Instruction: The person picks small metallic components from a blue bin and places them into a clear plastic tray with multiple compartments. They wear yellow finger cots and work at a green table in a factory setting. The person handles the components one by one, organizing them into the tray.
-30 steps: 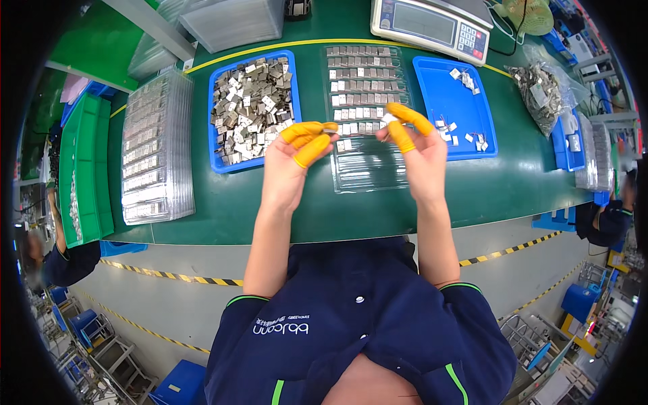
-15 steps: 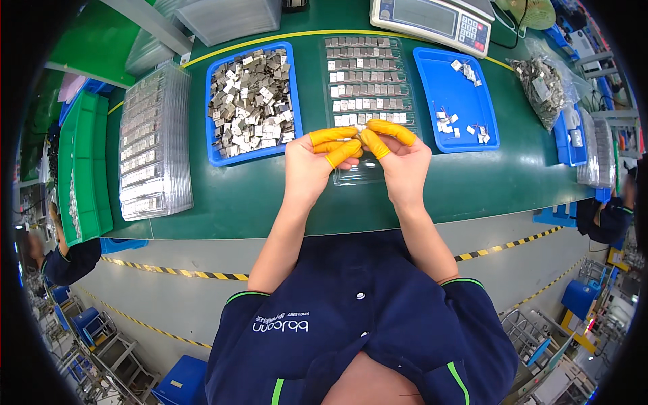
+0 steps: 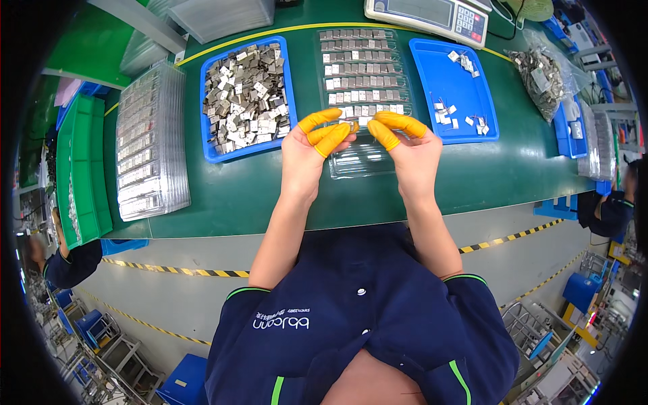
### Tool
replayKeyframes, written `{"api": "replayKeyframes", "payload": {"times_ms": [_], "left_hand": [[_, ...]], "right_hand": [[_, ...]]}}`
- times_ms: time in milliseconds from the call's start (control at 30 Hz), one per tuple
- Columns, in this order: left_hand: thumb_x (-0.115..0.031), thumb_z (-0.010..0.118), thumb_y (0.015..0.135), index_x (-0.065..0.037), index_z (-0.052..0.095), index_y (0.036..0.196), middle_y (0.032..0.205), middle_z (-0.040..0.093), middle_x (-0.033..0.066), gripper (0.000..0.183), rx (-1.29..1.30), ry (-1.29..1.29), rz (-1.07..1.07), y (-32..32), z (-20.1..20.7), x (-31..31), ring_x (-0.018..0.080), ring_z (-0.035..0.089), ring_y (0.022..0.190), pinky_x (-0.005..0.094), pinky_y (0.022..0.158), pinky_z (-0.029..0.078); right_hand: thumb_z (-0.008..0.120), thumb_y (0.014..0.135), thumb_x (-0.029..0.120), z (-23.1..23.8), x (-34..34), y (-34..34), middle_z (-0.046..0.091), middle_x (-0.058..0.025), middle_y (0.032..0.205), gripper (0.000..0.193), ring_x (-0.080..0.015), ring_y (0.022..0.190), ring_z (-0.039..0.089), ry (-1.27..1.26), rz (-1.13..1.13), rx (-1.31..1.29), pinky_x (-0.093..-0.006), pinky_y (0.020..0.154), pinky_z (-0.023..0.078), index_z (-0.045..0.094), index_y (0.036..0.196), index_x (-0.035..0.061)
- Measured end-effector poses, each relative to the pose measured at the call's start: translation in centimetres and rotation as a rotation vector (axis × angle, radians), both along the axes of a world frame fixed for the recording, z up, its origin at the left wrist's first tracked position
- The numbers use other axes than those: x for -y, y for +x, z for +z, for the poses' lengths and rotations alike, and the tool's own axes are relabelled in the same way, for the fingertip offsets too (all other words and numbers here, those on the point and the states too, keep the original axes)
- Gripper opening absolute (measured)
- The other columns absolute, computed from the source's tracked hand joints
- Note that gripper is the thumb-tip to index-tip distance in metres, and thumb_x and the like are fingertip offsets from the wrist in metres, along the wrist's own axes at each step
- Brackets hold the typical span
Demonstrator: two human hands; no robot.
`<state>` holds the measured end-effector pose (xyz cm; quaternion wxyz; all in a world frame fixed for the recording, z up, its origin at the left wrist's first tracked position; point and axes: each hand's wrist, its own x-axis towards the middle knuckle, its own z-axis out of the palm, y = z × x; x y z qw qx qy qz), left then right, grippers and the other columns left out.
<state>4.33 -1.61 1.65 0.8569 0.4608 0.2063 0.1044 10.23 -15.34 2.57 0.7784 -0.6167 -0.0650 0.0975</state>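
Note:
Over the lower part of a clear plastic tray [image 3: 364, 162], my left hand [image 3: 312, 145] and my right hand [image 3: 413, 145] work side by side. Both wear yellow finger covers on thumb and fingers. The left fingertips are pinched together on something small, mostly hidden by them. On the right, thumb and forefinger close over a tiny piece too small to make out. A small gap lies between the hands. Beyond them, rows of small white and grey block-shaped parts [image 3: 364, 82] with thin wires fill the tray.
To the left stand a blue tray [image 3: 291, 101] heaped with small metal-and-white blocks, stacked clear trays [image 3: 172, 148] and a green bin [image 3: 92, 162]. At right are a blue tray [image 3: 466, 131] with a few wired parts, a scale [image 3: 425, 13] and a bag of parts [image 3: 542, 77].
My hands have drawn apart, the right one shifting rightward and the left one slightly leftward. The whole view has shifted a little, so the table things appear slightly higher.

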Motion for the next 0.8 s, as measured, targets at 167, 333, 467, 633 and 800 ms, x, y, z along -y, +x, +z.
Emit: {"api": "replayKeyframes", "payload": {"times_ms": [167,333,467,633,800], "left_hand": [[-0.003,0.066,0.080,0.006,0.058,0.103,0.091,0.065,0.0140,0.026,0.023,-0.037,0.010,-0.1,-0.9,0.5,0.0208,0.066,0.081,0.0250,0.070,0.054],[-0.002,0.066,0.079,0.006,0.058,0.104,0.092,0.066,0.0132,0.027,-0.014,-0.003,0.041,-0.1,-0.8,0.6,0.0198,0.066,0.080,0.0247,0.069,0.054],[0.000,0.067,0.078,0.006,0.061,0.099,0.092,0.066,0.0134,0.023,-0.027,0.058,0.051,-0.1,-0.6,0.9,0.0178,0.065,0.082,0.0249,0.074,0.052],[0.002,0.067,0.077,0.005,0.064,0.099,0.094,0.066,0.0127,0.022,-0.023,0.007,0.071,-0.2,-1.6,0.5,0.0158,0.063,0.086,0.0252,0.080,0.050],[0.002,0.067,0.077,0.005,0.064,0.099,0.094,0.066,0.0123,0.023,-0.013,-0.049,-0.005,-0.4,-1.1,0.5,0.0155,0.063,0.085,0.0253,0.079,0.050]], "right_hand": [[0.069,0.074,-0.004,0.3,-0.3,-0.7,0.066,-0.0099,0.090,0.020,-0.0142,0.083,0.062,0.015,-0.023,-0.035,-0.0258,0.079,0.049,0.065,0.093,-0.0061],[0.070,0.072,-0.003,-0.2,0.0,-0.4,0.067,-0.0076,0.088,0.018,-0.0127,0.081,0.062,-0.155,-0.020,0.120,-0.0245,0.077,0.048,0.067,0.090,-0.0036],[0.071,0.071,-0.002,-0.5,0.3,-0.2,0.067,-0.0063,0.087,0.019,-0.0119,0.080,0.062,-0.272,-0.033,0.245,-0.0239,0.077,0.048,0.068,0.089,-0.0020],[0.071,0.071,-0.002,-0.2,0.6,-0.1,0.067,-0.0075,0.088,0.019,-0.0124,0.082,0.062,-0.187,0.054,0.117,-0.0246,0.078,0.047,0.068,0.090,-0.0030],[0.071,0.070,-0.004,-0.5,0.7,-0.1,0.067,-0.0089,0.089,0.022,-0.0134,0.083,0.062,-0.050,0.123,0.029,-0.0255,0.079,0.048,0.067,0.091,-0.0037]]}}
